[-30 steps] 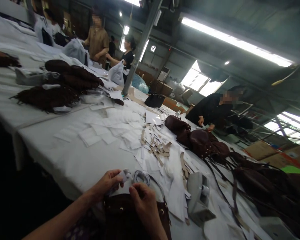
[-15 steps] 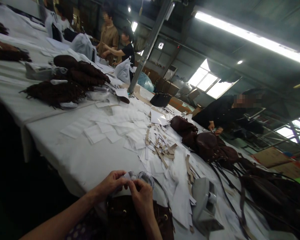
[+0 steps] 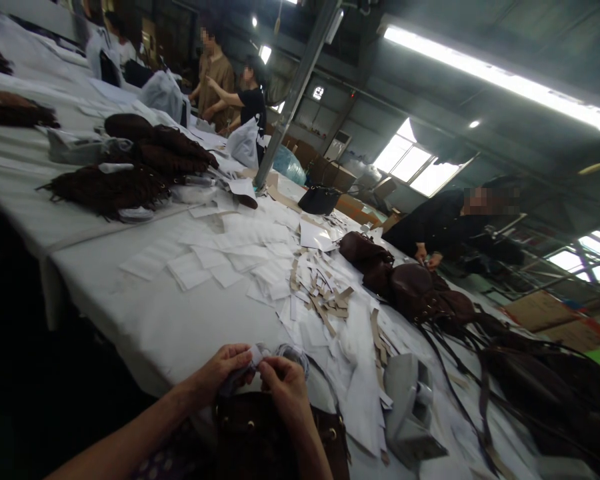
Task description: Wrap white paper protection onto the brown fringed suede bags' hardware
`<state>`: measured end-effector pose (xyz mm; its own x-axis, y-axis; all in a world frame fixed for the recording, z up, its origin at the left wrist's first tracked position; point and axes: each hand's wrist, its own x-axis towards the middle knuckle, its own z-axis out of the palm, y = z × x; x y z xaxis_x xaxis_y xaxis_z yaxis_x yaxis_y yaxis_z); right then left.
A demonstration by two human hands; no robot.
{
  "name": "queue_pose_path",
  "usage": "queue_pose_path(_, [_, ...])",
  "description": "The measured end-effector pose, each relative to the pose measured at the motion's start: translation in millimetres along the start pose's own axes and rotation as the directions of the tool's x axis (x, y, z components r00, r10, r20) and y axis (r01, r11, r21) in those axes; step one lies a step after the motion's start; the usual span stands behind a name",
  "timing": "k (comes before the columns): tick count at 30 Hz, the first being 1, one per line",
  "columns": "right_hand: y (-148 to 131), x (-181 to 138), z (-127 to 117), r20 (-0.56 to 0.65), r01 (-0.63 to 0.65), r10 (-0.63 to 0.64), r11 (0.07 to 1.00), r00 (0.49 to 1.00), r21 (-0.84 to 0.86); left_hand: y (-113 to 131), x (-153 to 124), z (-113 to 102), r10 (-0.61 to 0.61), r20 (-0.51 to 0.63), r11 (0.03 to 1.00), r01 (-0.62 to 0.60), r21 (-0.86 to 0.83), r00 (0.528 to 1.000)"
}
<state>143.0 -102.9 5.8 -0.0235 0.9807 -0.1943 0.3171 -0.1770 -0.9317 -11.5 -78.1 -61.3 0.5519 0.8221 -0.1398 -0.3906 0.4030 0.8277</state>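
Note:
My left hand [image 3: 226, 372] and my right hand [image 3: 286, 387] meet low in the middle of the view. Both are closed, pinching a small piece of white wrapping [image 3: 256, 356] between the fingertips. Whether it is paper, film or tape I cannot make out. Just behind the fingers shows a coil in clear plastic [image 3: 294, 355]. Under my hands stands a dark brown bag [image 3: 250, 427] with gold-coloured eyelets, partly covered by my right forearm.
White sheets [image 3: 230, 247] and tan strips [image 3: 330, 300] litter the white-covered table [image 3: 100, 280]. A grey tape dispenser [image 3: 407, 400] stands to the right, beside brown bags [image 3: 413, 290] with long straps. Fringed bags [image 3: 110, 190] lie left. A metal post [image 3: 295, 93] rises behind; co-workers stand beyond.
The fingertips of my two hands have drawn slightly apart, and more of the white wrapping shows between them. The view has shifted a little. The bag stays in place.

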Motion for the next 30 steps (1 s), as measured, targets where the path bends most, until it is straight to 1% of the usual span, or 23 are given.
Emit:
queue_pose_path(2, [-0.8,-1.0,1.3,-0.016,0.009,-0.009,1.000,1.000,-0.018,-1.5,1.0,-0.8,-0.006,-0.005,1.000,0.006,-0.008,1.000])
queue_pose_path(5, [0.1,-2.9,5.7,-0.045,0.012,-0.016,0.996,0.999,-0.091,-1.9,1.4,-1.3,-0.015,-0.001,1.000,0.015,-0.003,1.000])
queue_pose_path(8, [2.2,-5.4,10.8,-0.111,0.047,-0.066,0.985,0.992,-0.165,0.6,-0.1,-0.3,-0.006,0.007,1.000,0.006,0.028,1.000])
queue_pose_path(11, [3.7,-7.8,13.7,-0.185,0.081,-0.123,0.972,0.975,-0.218,3.0,-2.2,0.6,0.009,0.015,0.998,-0.010,0.067,1.000])
queue_pose_path(14, [6.9,-8.0,14.8,-0.218,0.100,-0.163,0.957,0.962,-0.274,3.6,-3.5,0.9,0.027,0.006,0.995,-0.027,0.100,1.000])
queue_pose_path(17, [12.8,-4.9,15.8,-0.277,0.118,-0.232,0.920,0.932,-0.373,3.3,-4.6,1.5,0.051,-0.012,0.990,-0.049,0.133,0.999])
queue_pose_path(20, [17.4,0.8,17.8,-0.321,0.090,-0.269,0.874,0.908,-0.477,3.1,-5.6,2.9,0.083,-0.017,0.979,-0.078,0.189,0.996])
queue_pose_path(22, [17.5,4.4,19.7,-0.336,0.076,-0.275,0.862,0.901,-0.501,2.8,-5.8,4.1,0.130,-0.030,0.965,-0.120,0.233,0.991])
queue_pose_path(24, [15.5,6.5,22.0,-0.327,0.088,-0.265,0.880,0.907,-0.468,2.1,-5.3,4.9,0.183,-0.080,0.954,-0.157,0.257,0.980])
queue_pose_path(26, [12.7,6.5,24.4,-0.325,0.084,-0.205,0.933,0.923,-0.351,0.9,-4.1,5.2,0.216,-0.162,0.951,-0.170,0.259,0.963])
queue_pose_path(28, [10.8,4.8,27.4,-0.338,0.062,-0.111,0.986,0.935,-0.154,-0.8,-2.6,5.0,0.229,-0.234,0.952,-0.167,0.258,0.945])
queue_pose_path(30, [10.8,2.8,31.2,-0.346,0.065,-0.039,0.996,0.938,0.063,-2.8,-1.5,4.8,0.252,-0.252,0.944,-0.179,0.278,0.934])
